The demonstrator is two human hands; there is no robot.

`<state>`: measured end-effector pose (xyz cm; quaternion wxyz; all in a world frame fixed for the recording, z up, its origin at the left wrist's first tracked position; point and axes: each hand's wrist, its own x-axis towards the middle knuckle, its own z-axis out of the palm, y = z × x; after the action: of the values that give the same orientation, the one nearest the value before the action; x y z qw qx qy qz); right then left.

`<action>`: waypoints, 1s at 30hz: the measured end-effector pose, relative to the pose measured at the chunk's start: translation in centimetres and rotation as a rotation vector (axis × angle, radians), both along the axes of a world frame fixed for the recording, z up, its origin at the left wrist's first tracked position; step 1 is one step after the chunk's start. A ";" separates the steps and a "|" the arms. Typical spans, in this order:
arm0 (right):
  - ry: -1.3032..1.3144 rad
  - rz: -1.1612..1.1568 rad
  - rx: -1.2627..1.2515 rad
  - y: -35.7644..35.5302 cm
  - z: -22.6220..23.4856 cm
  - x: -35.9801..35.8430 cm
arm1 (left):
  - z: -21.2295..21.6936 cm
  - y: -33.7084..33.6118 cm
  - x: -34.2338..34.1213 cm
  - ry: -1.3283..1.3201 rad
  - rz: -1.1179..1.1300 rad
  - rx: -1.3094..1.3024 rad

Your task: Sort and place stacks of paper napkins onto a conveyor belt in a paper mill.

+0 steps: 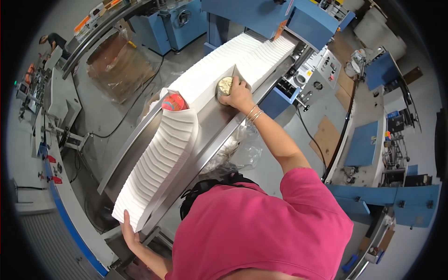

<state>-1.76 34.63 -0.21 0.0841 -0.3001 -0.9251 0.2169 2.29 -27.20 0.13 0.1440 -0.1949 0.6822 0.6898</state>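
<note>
A long row of white paper pieces [156, 170], packed on edge, lies along a metal trough [215, 122]. At its near left end is my left hand [130, 233], thumb up against the outermost pieces and the other fingers mostly hidden. My right hand [240, 95] closes round a short cylinder with a gold-coloured top [225, 86], beside the far paper rows [214, 60]. A red patterned round object [174, 102] sits where the near row meets the far ones, at the trough's left side.
Blue machine housing [252, 16] stands at the trough's far end. A large plastic-wrapped brown box [119, 65] is on the floor at the left. Clear plastic bags [238, 147] lie below the trough's right edge. Another person [53, 42] bends at the far left.
</note>
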 end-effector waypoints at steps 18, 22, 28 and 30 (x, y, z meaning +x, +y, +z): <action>0.131 -0.050 0.333 -2.8 -0.7 0.1 | 0.1 -0.2 0.3 -0.024 -0.002 0.015; 0.275 0.081 0.340 -2.9 -0.6 1.8 | 0.6 0.3 0.4 -0.030 0.002 0.000; 0.136 -0.158 0.097 -2.4 -0.3 6.1 | 0.2 -0.3 0.7 -0.029 0.031 -0.055; 0.220 -0.202 0.077 -1.4 -0.6 6.1 | 0.9 0.3 0.5 -0.051 0.030 -0.018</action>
<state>4.31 33.26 -0.83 0.2179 -0.3625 -0.8831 0.2031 2.74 -26.95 1.02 0.1491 -0.2239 0.6816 0.6805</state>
